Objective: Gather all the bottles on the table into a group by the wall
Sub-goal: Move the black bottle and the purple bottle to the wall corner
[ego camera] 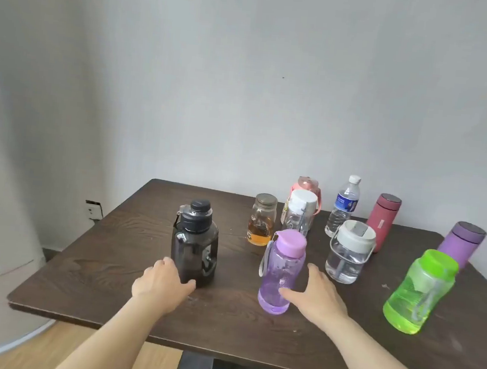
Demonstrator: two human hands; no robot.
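Your left hand (164, 281) is at the bottom of the black bottle (195, 245). Your fingers curl around its left side and your thumb touches its front, so you have hold of it down low. The black bottle stands up straight near the middle of the table (78, 281), well away from the wall (245, 95).

Your right hand (316, 295) is at the light purple bottle (280, 272). Your thumb touches its lower front and your fingers are spread apart on its right side. You cannot tell if they press on it. This bottle stands near the front edge of the table.

The other bottles all stand up straight. The green bottle (419, 290) is near the right edge, toward the front. A clear bottle with a white lid (349, 251) is between the light purple one and the green one, a bit further back. A purple flask (462, 244) is behind the green bottle. Close to the back edge by the wall are a jar with orange drink (261, 219), a clear bottle with a white cap (299, 212), a pink bottle (307, 186) just behind it, a water bottle (343, 205) and a red flask (383, 220).
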